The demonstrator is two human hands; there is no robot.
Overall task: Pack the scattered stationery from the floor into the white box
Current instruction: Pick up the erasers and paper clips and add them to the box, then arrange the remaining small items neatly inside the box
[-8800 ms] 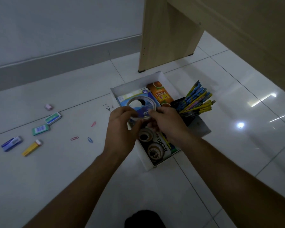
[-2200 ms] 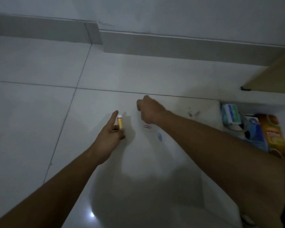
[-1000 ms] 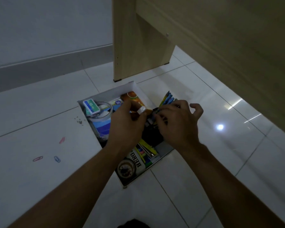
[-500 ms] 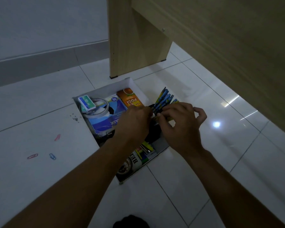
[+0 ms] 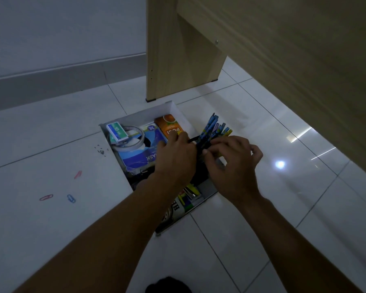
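Observation:
The white box (image 5: 135,115) lies on the tiled floor, packed with a green staple box (image 5: 116,132), a tape ring (image 5: 136,142), a blue mask box (image 5: 140,158), an orange carton (image 5: 170,125) and a black holder of blue and yellow pencils (image 5: 212,127). My left hand (image 5: 175,159) is curled over the holder, and whatever is in it is hidden. My right hand (image 5: 230,163) pinches the base of the pencil bundle with thumb and forefinger, the other fingers spread. Three paper clips remain on the floor: pink (image 5: 78,174), red (image 5: 46,197) and blue (image 5: 71,198).
A wooden desk leg (image 5: 167,60) stands just behind the box, and the desk panel overhangs on the right. Small dark specks (image 5: 100,151) lie by the box's left wall. A grey skirting board (image 5: 51,81) runs along the back wall.
My left hand moved down and right onto the pencil holder; the white-capped item it held a second ago is out of sight. My right hand stays at the pencils.

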